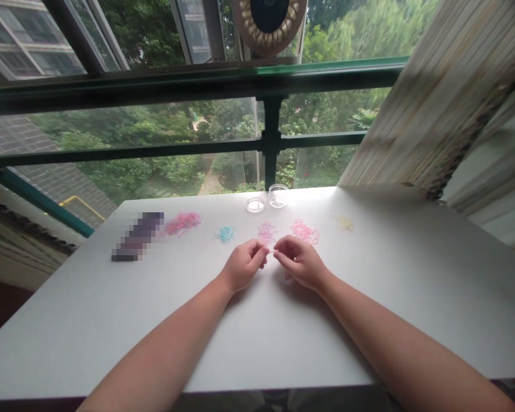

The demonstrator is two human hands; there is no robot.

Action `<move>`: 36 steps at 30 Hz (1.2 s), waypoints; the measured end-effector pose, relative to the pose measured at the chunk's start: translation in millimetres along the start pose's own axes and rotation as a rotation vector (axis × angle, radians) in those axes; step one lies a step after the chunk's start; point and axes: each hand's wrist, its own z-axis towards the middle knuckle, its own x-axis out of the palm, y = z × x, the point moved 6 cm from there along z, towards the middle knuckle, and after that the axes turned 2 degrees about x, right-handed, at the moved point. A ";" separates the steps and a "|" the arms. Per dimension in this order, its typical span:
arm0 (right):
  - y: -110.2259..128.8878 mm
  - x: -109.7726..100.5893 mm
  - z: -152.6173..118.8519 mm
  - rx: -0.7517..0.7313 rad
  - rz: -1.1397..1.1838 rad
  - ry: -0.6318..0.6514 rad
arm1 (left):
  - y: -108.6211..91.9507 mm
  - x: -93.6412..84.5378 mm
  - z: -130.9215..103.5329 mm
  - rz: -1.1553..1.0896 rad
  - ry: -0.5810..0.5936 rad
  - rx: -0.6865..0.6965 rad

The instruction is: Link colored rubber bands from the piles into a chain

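Observation:
My left hand (pixel 246 263) and my right hand (pixel 299 262) face each other over the middle of the white table (pixel 257 343), each with its fingers pinched. Between the fingertips a tiny pale piece shows, too small to make out. Just beyond the hands lie a purple pile (pixel 266 232) and a pink pile (pixel 304 230) of small loop-like pieces. To the left are a teal pile (pixel 226 234) and a larger mixed pink and purple pile (pixel 183 223). A pale yellow pile (pixel 345 223) sits to the right. Something pinkish is partly hidden beneath my right hand.
A clear round container (pixel 278 196) and a clear shallow lid or dish (pixel 255 206) stand near the table's far edge. A blurred-out dark object (pixel 138 237) lies at the left. Behind the table are a green railing (pixel 175 150) and, at the right, a curtain (pixel 407 109).

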 end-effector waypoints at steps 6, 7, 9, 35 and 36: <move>3.8 0.3 0.6 -0.004 -0.014 0.011 | 0.4 0.8 0.5 0.016 0.006 0.003; 4.6 0.2 0.7 -0.004 -0.017 0.012 | 0.5 0.9 0.6 0.015 0.007 0.005; 5.4 -0.2 0.6 -0.002 -0.025 0.011 | 0.9 1.1 0.6 0.006 0.007 0.007; 8.1 -2.5 0.3 -0.031 -0.104 0.000 | -3.8 -3.7 -1.0 0.067 -0.011 0.052; 7.9 -2.5 0.4 -0.030 -0.104 0.000 | -3.6 -3.8 -1.0 0.062 -0.013 0.049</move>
